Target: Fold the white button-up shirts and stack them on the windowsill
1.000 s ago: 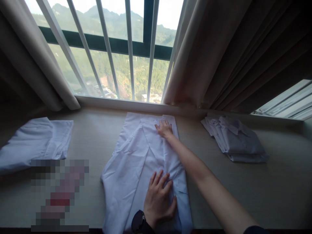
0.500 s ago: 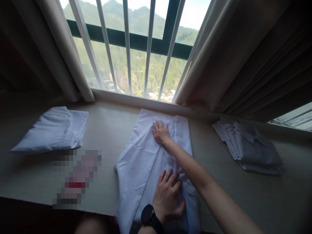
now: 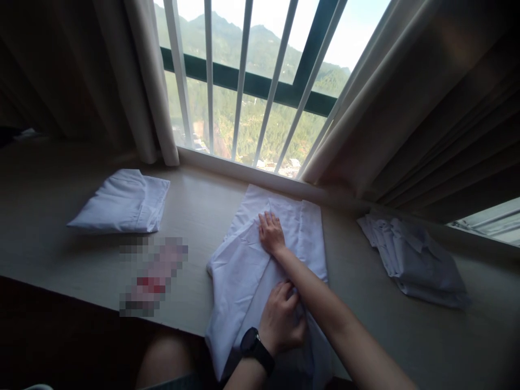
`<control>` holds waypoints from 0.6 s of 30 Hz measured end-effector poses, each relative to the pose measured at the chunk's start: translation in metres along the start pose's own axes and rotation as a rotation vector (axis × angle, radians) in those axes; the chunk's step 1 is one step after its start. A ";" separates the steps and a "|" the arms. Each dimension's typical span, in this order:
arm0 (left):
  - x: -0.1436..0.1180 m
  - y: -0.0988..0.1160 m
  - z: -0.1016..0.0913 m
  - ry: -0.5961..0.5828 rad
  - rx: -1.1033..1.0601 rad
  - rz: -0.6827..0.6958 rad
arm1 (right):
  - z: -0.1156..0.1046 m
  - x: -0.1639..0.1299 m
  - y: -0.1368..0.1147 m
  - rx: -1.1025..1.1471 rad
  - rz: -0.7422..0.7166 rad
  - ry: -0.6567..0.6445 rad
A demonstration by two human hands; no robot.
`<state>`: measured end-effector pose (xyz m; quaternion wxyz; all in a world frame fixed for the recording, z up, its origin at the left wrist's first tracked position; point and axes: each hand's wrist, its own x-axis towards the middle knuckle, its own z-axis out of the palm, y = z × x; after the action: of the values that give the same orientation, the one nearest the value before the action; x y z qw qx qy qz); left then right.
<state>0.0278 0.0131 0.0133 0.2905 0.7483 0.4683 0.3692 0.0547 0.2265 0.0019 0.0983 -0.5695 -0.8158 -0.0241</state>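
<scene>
White garment (image 3: pixel 244 265) lies partly folded on the pale window ledge (image 3: pixel 195 216), its far edge near the window frame (image 3: pixel 244 81) and its near end hanging over the ledge's front edge. One side panel is turned inward, forming a diagonal fold down the middle. Right hand (image 3: pixel 271 234) rests flat on the upper part of the cloth, fingers extended and released, pressing the layers down. Left hand (image 3: pixel 281 319), with a black watch (image 3: pixel 255 349) at the wrist, sits lower on the garment with fingers curled into the fabric; it appears to pinch a fold, though the exact grasp is partly hidden by the right forearm. The step in hand is judged to be flattening and securing a lengthwise fold. The next move calls for keeping the upper hand as an anchor while the lower fold is aligned with the edge. A folded white garment (image 3: pixel 124 201) lies well apart to the left, a looser pile of white garments (image 3: pixel 418 260) to the right, curtains (image 3: pixel 385 108) behind.
</scene>
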 end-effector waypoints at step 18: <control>-0.123 -0.030 -0.099 0.470 0.075 -0.802 | -0.003 -0.095 0.001 0.024 0.248 -0.116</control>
<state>-0.1043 -0.0788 0.0104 0.2689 0.4143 0.7867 0.3702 0.0875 0.1387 -0.0131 0.0601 -0.6651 -0.7437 0.0308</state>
